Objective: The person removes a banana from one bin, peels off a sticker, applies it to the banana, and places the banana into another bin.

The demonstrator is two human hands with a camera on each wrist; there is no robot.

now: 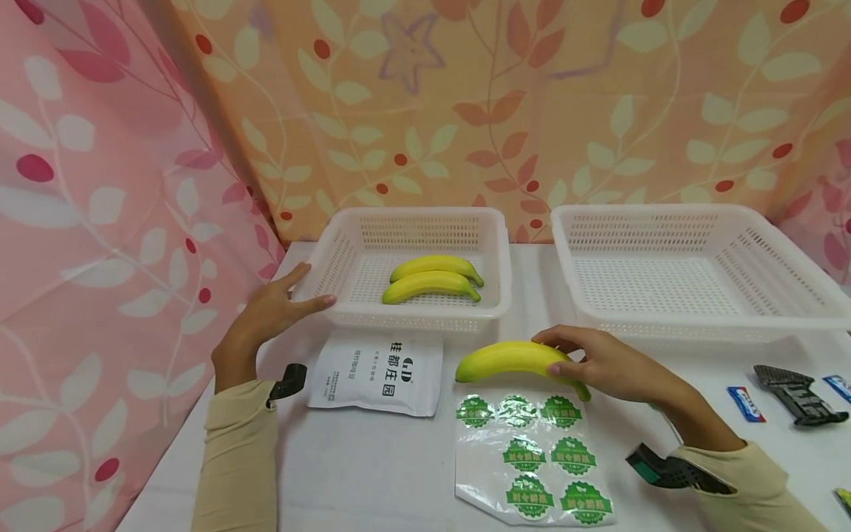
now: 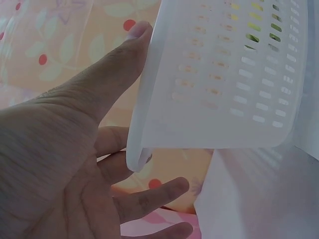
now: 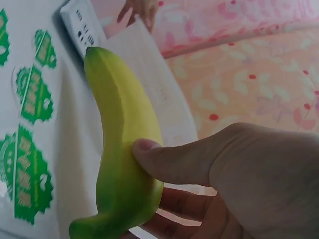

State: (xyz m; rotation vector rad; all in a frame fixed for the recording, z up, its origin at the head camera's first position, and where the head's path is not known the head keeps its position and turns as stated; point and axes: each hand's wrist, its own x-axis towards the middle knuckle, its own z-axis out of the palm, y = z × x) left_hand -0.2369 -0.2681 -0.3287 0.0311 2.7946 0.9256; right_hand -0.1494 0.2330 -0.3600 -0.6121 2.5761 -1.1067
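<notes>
My right hand (image 1: 608,366) pinches a yellow banana (image 1: 499,360) near its stem end, thumb on the near side. The banana overlaps the top of a sheet of green round stickers (image 1: 525,458) in the head view. My left hand (image 1: 269,314) is at the front left corner of a white plastic basket (image 1: 399,316). In the left wrist view the thumb (image 2: 122,57) lies against the basket's rim (image 2: 144,104) and two fingers reach behind it; the other fingers stretch out loosely. Two more bananas (image 1: 432,284) lie side by side inside that basket.
A white pouch with dark print (image 1: 379,373) lies before the left basket. A second white basket (image 1: 665,284) stands at the right. Small blue wrapped bars (image 1: 746,404) and a black packet (image 1: 801,395) lie on the white tabletop at the right. Patterned cloth (image 1: 432,111) hangs behind.
</notes>
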